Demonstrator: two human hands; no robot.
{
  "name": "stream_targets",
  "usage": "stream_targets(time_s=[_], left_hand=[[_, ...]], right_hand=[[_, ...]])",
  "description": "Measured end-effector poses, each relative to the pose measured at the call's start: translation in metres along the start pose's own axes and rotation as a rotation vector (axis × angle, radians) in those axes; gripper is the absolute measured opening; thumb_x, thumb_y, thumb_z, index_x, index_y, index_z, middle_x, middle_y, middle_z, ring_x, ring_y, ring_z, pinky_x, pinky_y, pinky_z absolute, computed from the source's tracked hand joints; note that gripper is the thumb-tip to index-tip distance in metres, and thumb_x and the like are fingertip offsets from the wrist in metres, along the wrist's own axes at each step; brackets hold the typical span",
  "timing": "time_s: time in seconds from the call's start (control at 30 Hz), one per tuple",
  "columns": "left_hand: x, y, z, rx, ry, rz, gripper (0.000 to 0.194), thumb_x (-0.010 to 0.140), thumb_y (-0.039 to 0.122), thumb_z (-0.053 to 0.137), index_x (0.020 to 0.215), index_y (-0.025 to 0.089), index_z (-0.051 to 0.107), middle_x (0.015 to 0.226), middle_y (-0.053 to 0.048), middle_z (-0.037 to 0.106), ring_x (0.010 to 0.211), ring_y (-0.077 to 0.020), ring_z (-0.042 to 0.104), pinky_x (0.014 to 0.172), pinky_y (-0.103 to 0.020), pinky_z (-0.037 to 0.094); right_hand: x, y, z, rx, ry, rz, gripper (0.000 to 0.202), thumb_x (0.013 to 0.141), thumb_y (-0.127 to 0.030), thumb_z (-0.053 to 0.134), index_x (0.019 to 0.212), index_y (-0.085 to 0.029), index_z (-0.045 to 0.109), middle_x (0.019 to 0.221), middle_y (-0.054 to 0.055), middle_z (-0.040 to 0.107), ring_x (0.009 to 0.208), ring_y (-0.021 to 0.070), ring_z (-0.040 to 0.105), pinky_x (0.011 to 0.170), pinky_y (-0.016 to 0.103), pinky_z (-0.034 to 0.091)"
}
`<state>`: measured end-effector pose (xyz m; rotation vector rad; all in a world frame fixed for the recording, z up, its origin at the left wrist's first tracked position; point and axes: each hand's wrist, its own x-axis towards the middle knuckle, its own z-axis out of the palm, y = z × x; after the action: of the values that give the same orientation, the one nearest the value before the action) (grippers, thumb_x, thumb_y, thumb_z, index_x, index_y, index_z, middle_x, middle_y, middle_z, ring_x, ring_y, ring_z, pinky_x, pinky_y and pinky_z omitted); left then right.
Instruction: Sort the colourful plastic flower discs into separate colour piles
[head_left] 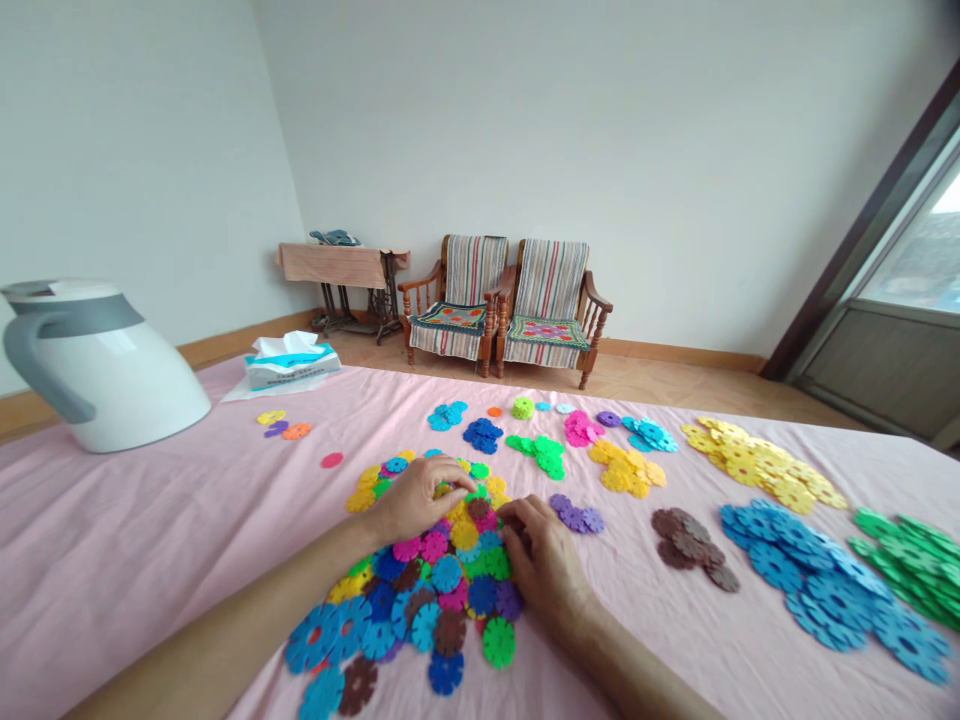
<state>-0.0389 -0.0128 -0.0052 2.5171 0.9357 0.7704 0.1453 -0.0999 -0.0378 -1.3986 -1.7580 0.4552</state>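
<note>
A mixed pile of notched plastic discs [447, 572] in many colours lies on the pink cloth in front of me. My left hand [421, 494] rests over the far part of the pile, its fingers curled together; what they hold, if anything, is hidden. At the pile's right edge is my right hand [546, 556], fingers bent down against the discs, with nothing clearly visible in its grasp. Just beyond it lie purple discs [577, 514]. Sorted by colour, brown discs [690, 546], orange-yellow discs [627, 469] and green discs [541, 454] sit farther off.
A white and grey jug [120, 370] stands at the left, near a tissue box [291, 366]. Large blue discs [832, 580], yellow discs [757, 462] and green discs [911, 565] spread over the right side. Two wooden chairs [546, 300] are against the wall.
</note>
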Motion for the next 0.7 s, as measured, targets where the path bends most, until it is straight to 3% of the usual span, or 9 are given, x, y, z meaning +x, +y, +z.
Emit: stream_targets(time_s=[0.2, 0.33, 0.43, 0.53, 0.7], left_hand=[[0.000, -0.023, -0.002, 0.044, 0.282, -0.168, 0.018, 0.079, 0.021, 0.051, 0.081, 0.020, 0.069, 0.085, -0.002, 0.071, 0.081, -0.0165, 0.064, 0.077, -0.026, 0.049], [-0.002, -0.048, -0.008, 0.088, 0.373, -0.245, 0.021, 0.079, 0.024, 0.049, 0.083, 0.020, 0.069, 0.086, -0.001, 0.072, 0.081, -0.0169, 0.065, 0.075, -0.026, 0.050], [-0.005, -0.061, -0.012, 0.137, 0.398, -0.309, 0.021, 0.077, 0.025, 0.049, 0.082, 0.020, 0.069, 0.086, -0.001, 0.072, 0.079, -0.0174, 0.066, 0.074, -0.026, 0.050], [-0.006, -0.068, -0.013, 0.151, 0.381, -0.332, 0.020, 0.077, 0.026, 0.049, 0.080, 0.021, 0.068, 0.086, -0.001, 0.073, 0.080, -0.0176, 0.066, 0.073, -0.026, 0.051], [-0.007, -0.067, -0.011, 0.178, 0.350, -0.320, 0.021, 0.078, 0.025, 0.047, 0.077, 0.021, 0.068, 0.082, -0.001, 0.073, 0.078, -0.0173, 0.066, 0.071, -0.025, 0.049]], right_hand=[[0.001, 0.003, 0.002, -0.063, -0.012, -0.022, 0.025, 0.081, -0.009, 0.046, 0.099, -0.018, 0.061, 0.089, 0.006, 0.059, 0.086, 0.0183, 0.055, 0.076, 0.029, 0.041], [0.009, 0.000, 0.004, -0.125, -0.041, 0.027, 0.026, 0.079, -0.018, 0.054, 0.104, -0.018, 0.060, 0.090, 0.006, 0.058, 0.072, 0.0159, 0.057, 0.068, 0.027, 0.043], [0.020, -0.004, 0.006, -0.185, -0.043, 0.059, 0.020, 0.080, -0.026, 0.056, 0.098, -0.018, 0.062, 0.092, 0.006, 0.057, 0.065, 0.0140, 0.057, 0.064, 0.026, 0.042], [0.030, -0.006, 0.010, -0.245, -0.015, 0.064, 0.017, 0.079, -0.030, 0.059, 0.092, -0.019, 0.064, 0.089, 0.006, 0.057, 0.070, 0.0162, 0.058, 0.063, 0.026, 0.040], [0.037, -0.006, 0.014, -0.231, -0.023, 0.061, 0.006, 0.074, -0.024, 0.064, 0.077, -0.020, 0.063, 0.081, 0.002, 0.056, 0.075, 0.0161, 0.057, 0.063, 0.025, 0.037]])
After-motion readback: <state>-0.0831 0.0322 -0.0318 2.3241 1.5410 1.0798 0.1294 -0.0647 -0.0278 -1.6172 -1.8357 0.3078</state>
